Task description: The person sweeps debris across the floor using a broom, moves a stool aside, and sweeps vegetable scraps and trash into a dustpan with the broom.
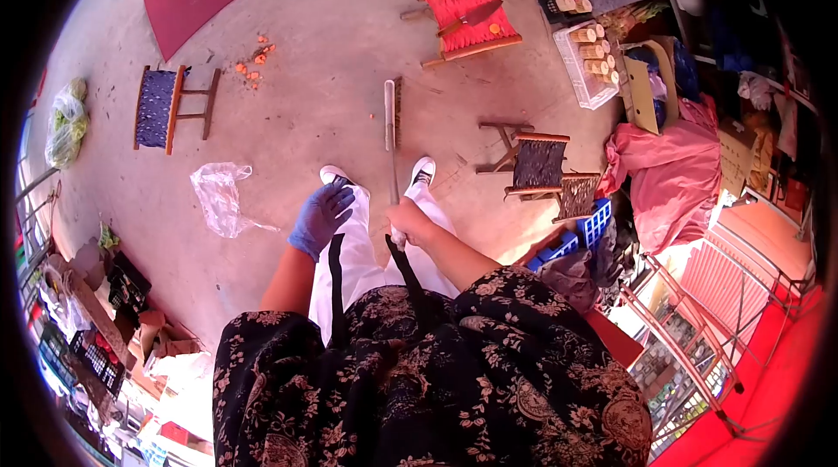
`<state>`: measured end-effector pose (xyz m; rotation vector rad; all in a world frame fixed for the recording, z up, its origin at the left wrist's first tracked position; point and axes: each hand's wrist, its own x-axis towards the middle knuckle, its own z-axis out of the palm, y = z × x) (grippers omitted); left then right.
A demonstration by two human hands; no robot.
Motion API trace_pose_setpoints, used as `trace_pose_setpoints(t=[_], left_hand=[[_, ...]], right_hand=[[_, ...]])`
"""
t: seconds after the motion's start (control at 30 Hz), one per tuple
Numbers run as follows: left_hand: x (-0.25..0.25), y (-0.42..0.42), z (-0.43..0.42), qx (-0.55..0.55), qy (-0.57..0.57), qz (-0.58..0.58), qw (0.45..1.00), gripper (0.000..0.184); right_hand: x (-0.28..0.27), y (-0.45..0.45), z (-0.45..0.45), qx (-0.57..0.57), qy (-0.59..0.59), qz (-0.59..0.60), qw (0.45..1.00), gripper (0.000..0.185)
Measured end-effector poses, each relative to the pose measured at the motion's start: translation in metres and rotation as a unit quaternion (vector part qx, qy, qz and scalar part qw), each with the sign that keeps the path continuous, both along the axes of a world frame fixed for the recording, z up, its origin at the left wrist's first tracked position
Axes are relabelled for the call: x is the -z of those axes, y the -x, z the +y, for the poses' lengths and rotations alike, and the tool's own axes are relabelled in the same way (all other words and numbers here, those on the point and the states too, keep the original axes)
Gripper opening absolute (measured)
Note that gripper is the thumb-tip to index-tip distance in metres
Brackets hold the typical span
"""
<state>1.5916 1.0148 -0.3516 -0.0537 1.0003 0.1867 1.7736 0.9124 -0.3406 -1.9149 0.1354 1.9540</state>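
Note:
A broom with a long pale head reaches forward over the concrete floor between my shoes. My bare right hand is wrapped round its handle. My left hand, in a blue glove, is held above my left leg, its fingers loosely together and apart from the broom; its palm side is hard to make out. Orange scraps lie on the floor ahead to the left. A clear plastic bag rests on the floor left of my gloved hand.
A folding stool stands at the left, a red stool with a knife on it ahead, dark stools at the right. A white crate holds several pale cylinders. Pink cloth and a metal frame are at the right.

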Motion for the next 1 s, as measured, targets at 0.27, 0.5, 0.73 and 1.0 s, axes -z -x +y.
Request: trace_pose_setpoints(t=[0.27, 0.5, 0.73, 1.0], left_hand=[[-0.028, -0.137, -0.066, 0.217, -0.03, -0.034, 0.975, 0.057], [-0.052, -0.286, -0.128, 0.282, 0.012, -0.085, 0.955, 0.024], [-0.014, -0.436, -0.182, 0.437, -0.11, -0.046, 0.892, 0.08], [0.097, -0.581, -0.214, 0.375, -0.147, -0.159, 0.901, 0.04]], right_hand=[[-0.021, -0.085, -0.049, 0.232, -0.039, 0.151, 0.96, 0.006], [-0.066, -0.183, -0.113, 0.316, -0.086, 0.049, 0.944, 0.01], [0.016, -0.278, -0.176, 0.172, -0.158, -0.403, 0.885, 0.018], [0.068, -0.437, -0.182, 0.11, -0.028, -0.4, 0.91, 0.024]])
